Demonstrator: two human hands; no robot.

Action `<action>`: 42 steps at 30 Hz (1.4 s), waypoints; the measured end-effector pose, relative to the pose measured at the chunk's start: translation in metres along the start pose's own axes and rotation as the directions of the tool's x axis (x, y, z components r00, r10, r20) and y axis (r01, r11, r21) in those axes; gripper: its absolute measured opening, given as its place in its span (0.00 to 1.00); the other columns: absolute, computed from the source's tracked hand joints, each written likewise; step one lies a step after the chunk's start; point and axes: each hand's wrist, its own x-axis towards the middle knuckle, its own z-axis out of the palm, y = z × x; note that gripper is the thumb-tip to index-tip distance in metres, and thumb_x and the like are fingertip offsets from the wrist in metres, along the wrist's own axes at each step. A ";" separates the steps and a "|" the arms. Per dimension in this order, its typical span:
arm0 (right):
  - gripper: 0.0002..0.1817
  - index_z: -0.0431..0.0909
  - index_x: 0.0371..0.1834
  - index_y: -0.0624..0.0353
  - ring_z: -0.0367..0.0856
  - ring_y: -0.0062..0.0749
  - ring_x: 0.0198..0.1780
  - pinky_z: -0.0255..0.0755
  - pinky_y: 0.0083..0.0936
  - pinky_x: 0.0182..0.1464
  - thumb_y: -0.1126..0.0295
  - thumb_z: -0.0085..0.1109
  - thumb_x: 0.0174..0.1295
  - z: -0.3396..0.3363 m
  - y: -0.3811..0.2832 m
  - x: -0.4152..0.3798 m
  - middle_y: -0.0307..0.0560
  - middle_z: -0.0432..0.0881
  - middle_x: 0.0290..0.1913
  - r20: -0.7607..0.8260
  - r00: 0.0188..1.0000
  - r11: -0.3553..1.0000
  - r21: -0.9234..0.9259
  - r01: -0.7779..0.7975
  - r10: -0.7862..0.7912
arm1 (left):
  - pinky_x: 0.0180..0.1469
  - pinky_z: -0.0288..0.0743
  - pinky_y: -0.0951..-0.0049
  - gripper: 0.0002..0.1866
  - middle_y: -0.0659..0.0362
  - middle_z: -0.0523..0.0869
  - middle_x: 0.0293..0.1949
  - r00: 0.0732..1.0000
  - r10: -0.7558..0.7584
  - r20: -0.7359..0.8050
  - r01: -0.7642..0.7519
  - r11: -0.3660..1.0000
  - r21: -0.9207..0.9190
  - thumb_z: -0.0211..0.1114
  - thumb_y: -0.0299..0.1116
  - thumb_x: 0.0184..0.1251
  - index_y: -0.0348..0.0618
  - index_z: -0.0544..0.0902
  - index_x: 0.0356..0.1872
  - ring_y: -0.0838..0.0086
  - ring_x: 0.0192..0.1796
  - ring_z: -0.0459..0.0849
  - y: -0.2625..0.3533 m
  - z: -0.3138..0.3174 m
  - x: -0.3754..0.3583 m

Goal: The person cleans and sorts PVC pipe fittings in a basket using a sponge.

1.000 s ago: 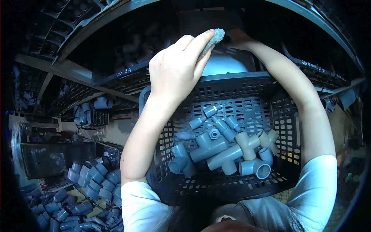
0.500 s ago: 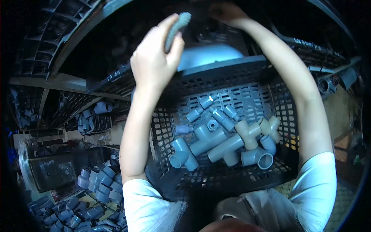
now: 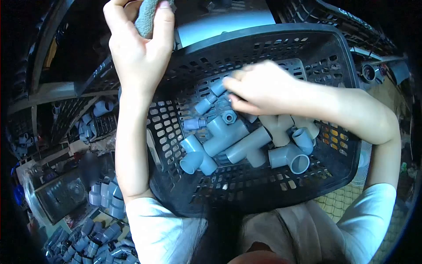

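My left hand [image 3: 143, 48], raised at the top left above the crate's rim, is closed around a folded grey-green cloth [image 3: 147, 20]. Inside the black plastic crate [image 3: 263, 200] reaches my right hand [image 3: 259, 88], its fingers curled and slightly blurred. Its fingertips are at a blue-grey pipe coupling [image 3: 218, 87]; whatever lies within the grip is hidden. Below, on the crate floor, are a second coupling [image 3: 204, 106], a fitting with a hex end [image 3: 229, 116], grey pipe tees [image 3: 226, 134], beige tees [image 3: 278, 130] and a grey elbow [image 3: 303, 140].
A pale lit surface [image 3: 224, 26] lies beyond the crate's far rim. More crates stand on racks [image 3: 52, 92] at the left. Many grey fittings [image 3: 92, 242] are heaped at the lower left. Another crate [image 3: 347, 26] sits at the upper right.
My right hand has come down from beyond the far rim into the crate. My left hand, still holding the cloth, appears further up and left. The view has shifted, bringing the crate higher.
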 end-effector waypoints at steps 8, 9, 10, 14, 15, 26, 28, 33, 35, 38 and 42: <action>0.22 0.81 0.52 0.67 0.86 0.60 0.51 0.78 0.49 0.57 0.60 0.68 0.63 0.070 0.026 -0.009 0.68 0.86 0.46 0.501 0.823 0.883 0.215 -0.417 0.267 | 0.48 0.82 0.71 0.27 0.48 0.89 0.45 0.987 0.096 0.128 -0.097 0.995 -0.001 0.70 0.32 0.71 0.43 0.71 0.67 0.66 0.44 0.91 0.033 0.010 -0.008; 0.20 0.83 0.49 0.67 0.86 0.60 0.50 0.79 0.49 0.55 0.61 0.68 0.61 0.066 0.024 -0.009 0.68 0.87 0.45 0.522 0.828 0.916 0.196 -0.351 0.206 | 0.44 0.83 0.69 0.31 0.48 0.89 0.41 0.987 0.137 0.087 -0.140 0.990 0.030 0.71 0.30 0.68 0.45 0.69 0.70 0.62 0.40 0.92 0.033 0.012 -0.009; 0.18 0.85 0.45 0.67 0.86 0.61 0.50 0.79 0.50 0.54 0.63 0.68 0.59 0.053 0.017 -0.004 0.67 0.87 0.44 0.540 0.828 0.941 0.180 -0.287 0.150 | 0.36 0.84 0.64 0.29 0.55 0.89 0.38 0.992 0.121 0.047 -0.121 0.993 -0.001 0.72 0.37 0.68 0.50 0.73 0.68 0.58 0.36 0.91 0.033 0.013 -0.009; 0.20 0.87 0.48 0.67 0.88 0.47 0.45 0.82 0.38 0.48 0.64 0.65 0.58 -0.044 0.003 0.018 0.59 0.88 0.41 0.123 0.977 0.775 0.630 0.059 -0.174 | 0.35 0.82 0.68 0.32 0.54 0.88 0.36 0.998 0.068 -0.018 -0.069 0.994 -0.080 0.72 0.37 0.71 0.44 0.69 0.72 0.66 0.32 0.89 0.028 0.008 -0.009; 0.22 0.87 0.52 0.64 0.89 0.42 0.46 0.82 0.36 0.49 0.60 0.67 0.58 -0.080 0.001 0.015 0.59 0.88 0.44 0.062 0.992 0.758 0.650 0.041 -0.107 | 0.38 0.81 0.70 0.31 0.54 0.88 0.37 0.999 -0.025 -0.021 0.020 0.979 -0.201 0.71 0.37 0.72 0.42 0.69 0.71 0.69 0.34 0.88 0.028 0.005 -0.009; 0.26 0.81 0.64 0.64 0.85 0.22 0.55 0.76 0.27 0.65 0.54 0.65 0.74 -0.102 0.005 -0.003 0.43 0.87 0.54 -0.117 0.915 -0.075 0.985 0.158 0.387 | 0.43 0.82 0.70 0.22 0.51 0.84 0.45 0.937 0.306 -0.168 -0.329 0.935 -0.135 0.70 0.19 0.61 0.38 0.82 0.58 0.64 0.38 0.87 0.060 -0.001 -0.007; 0.25 0.82 0.64 0.60 0.85 0.21 0.56 0.76 0.27 0.64 0.54 0.65 0.74 -0.091 0.005 -0.004 0.42 0.88 0.55 -0.075 0.918 -0.112 0.985 0.129 0.389 | 0.36 0.81 0.72 0.23 0.54 0.83 0.42 0.949 0.314 -0.014 -0.314 0.949 -0.018 0.72 0.21 0.56 0.45 0.88 0.56 0.66 0.32 0.85 0.074 -0.011 -0.009; 0.19 0.87 0.55 0.53 0.85 0.16 0.51 0.78 0.21 0.56 0.51 0.59 0.77 -0.095 0.008 -0.009 0.35 0.88 0.47 -0.009 0.846 -0.094 0.993 0.070 0.534 | 0.39 0.81 0.71 0.27 0.51 0.85 0.43 0.934 0.330 0.137 -0.323 0.944 -0.068 0.66 0.15 0.54 0.40 0.87 0.58 0.65 0.38 0.86 0.074 -0.009 -0.012; 0.19 0.87 0.54 0.54 0.85 0.16 0.50 0.78 0.21 0.56 0.51 0.59 0.78 -0.093 0.010 -0.006 0.35 0.88 0.46 -0.011 0.847 -0.076 0.995 0.061 0.532 | 0.33 0.81 0.71 0.28 0.53 0.86 0.39 0.857 0.505 0.106 -0.501 0.863 -0.062 0.67 0.15 0.49 0.42 0.89 0.57 0.66 0.32 0.86 0.073 -0.002 -0.008; 0.19 0.87 0.53 0.54 0.85 0.15 0.48 0.79 0.22 0.56 0.52 0.56 0.80 -0.083 0.013 -0.006 0.34 0.88 0.44 -0.068 0.830 0.023 0.997 0.067 0.554 | 0.32 0.81 0.71 0.30 0.54 0.87 0.38 0.849 0.522 0.082 -0.525 0.850 0.031 0.67 0.13 0.48 0.43 0.89 0.57 0.66 0.32 0.87 0.069 0.001 0.000; 0.20 0.84 0.58 0.58 0.86 0.18 0.50 0.81 0.23 0.58 0.55 0.52 0.82 -0.085 0.017 -0.006 0.38 0.88 0.46 -0.063 0.822 0.042 0.998 0.047 0.566 | 0.32 0.81 0.70 0.31 0.55 0.87 0.37 0.893 0.438 0.106 -0.448 0.889 0.101 0.70 0.17 0.49 0.44 0.88 0.60 0.67 0.30 0.86 0.057 0.008 -0.003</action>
